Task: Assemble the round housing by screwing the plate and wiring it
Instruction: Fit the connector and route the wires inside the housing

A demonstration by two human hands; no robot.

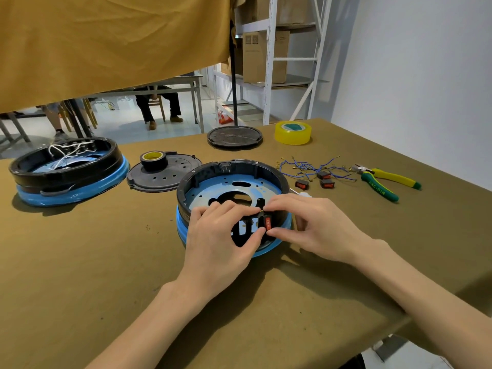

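Table (80,262): fingers (257,233) around switch (267,222).

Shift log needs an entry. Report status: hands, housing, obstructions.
Left hand and right hand both pinching red rocker switch at near wall of round housing. Blue plate inside. Nothing blocking.

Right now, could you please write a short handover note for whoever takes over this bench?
Left hand and right hand both pinch a red rocker switch at the near wall of the round housing, which stands mid-table.
Done: that one switch sits at its slot; whether it is fully seated cannot be told.
Left: the slots beside it are empty; three spare switches, the blue wires and the pliers lie to the right. No wiring shows in this housing yet.
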